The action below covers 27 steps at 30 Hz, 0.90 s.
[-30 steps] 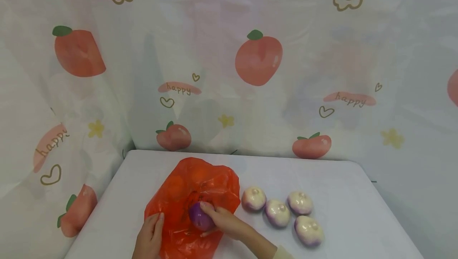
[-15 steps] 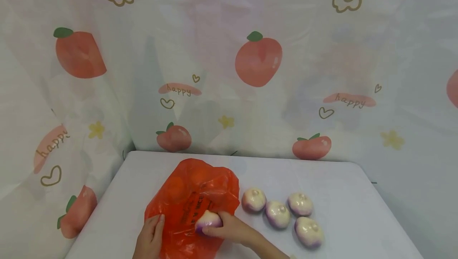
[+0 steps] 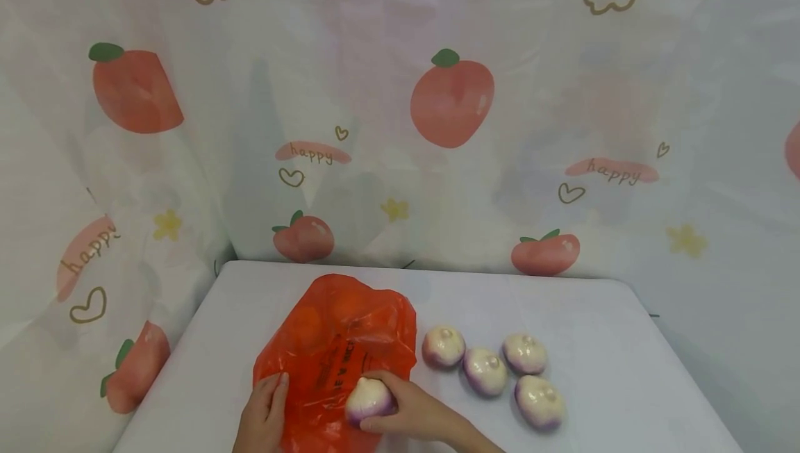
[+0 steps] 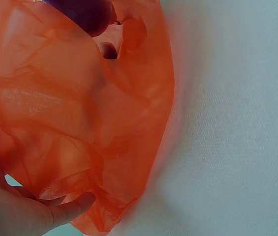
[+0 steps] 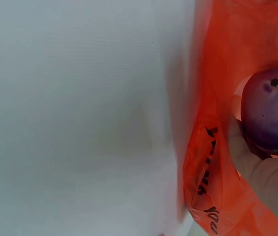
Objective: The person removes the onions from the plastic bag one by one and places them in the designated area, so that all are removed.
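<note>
Purple-white bulb (image 3: 370, 401) in right hand (image 3: 412, 409), red bag (image 3: 312, 356) beneath, table's left edge (image 3: 181, 342) apart

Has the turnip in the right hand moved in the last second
Yes: the held turnip has shifted toward the head view's bottom edge and slightly right, judged against the nearest loose turnip.

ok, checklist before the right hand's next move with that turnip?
1. Right hand has a firm-looking hold on the purple-and-white turnip: ok, fingers and thumb around it.
2. Left hand on the red plastic bag: ok, at its left edge.
3. Turnip fully inside the bag: not ok, its pale top shows uncovered in the head view.
4. Bag mouth wide enough: cannot tell, no view shows it whole.
5. Four other turnips clear of the bag: ok, on the table to its right.
</note>
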Motion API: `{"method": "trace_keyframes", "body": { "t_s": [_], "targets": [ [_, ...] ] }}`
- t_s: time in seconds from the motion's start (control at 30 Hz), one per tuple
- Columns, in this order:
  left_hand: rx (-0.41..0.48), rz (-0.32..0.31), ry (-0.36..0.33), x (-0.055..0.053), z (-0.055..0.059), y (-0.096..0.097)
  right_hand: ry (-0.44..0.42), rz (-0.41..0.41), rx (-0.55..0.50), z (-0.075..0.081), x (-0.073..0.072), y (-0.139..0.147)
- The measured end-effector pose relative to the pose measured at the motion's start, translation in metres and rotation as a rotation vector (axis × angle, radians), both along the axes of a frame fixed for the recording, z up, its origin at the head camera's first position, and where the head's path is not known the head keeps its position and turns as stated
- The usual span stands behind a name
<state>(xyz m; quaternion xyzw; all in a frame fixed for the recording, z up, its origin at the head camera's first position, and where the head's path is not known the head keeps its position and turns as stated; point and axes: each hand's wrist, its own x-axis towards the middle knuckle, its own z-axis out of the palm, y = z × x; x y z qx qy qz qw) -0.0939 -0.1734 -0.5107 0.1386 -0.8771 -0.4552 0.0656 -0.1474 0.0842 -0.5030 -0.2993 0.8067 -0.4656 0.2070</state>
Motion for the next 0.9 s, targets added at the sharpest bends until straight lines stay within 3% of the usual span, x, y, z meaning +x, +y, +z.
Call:
{"method": "trace_keyframes", "body": {
  "t_s": [0.27,0.5,0.67,0.8,0.9],
  "targets": [
    [0.002,0.007,-0.009,-0.002,0.000,0.000,-0.006,-0.003,-0.032,-0.001,0.005,0.002],
    [0.030,0.017,-0.068,-0.002,0.000,0.001,-0.251,-0.054,-0.065,0.002,0.017,0.004],
    [0.052,0.031,-0.101,0.000,0.000,0.001,-0.363,-0.062,-0.122,0.005,0.022,0.002],
    [0.045,0.039,-0.083,-0.001,0.000,0.001,-0.345,-0.084,-0.115,0.009,0.024,0.003],
    [0.029,0.026,-0.065,-0.002,-0.001,0.001,-0.273,-0.096,-0.101,0.012,0.026,0.006]
  ]
}}
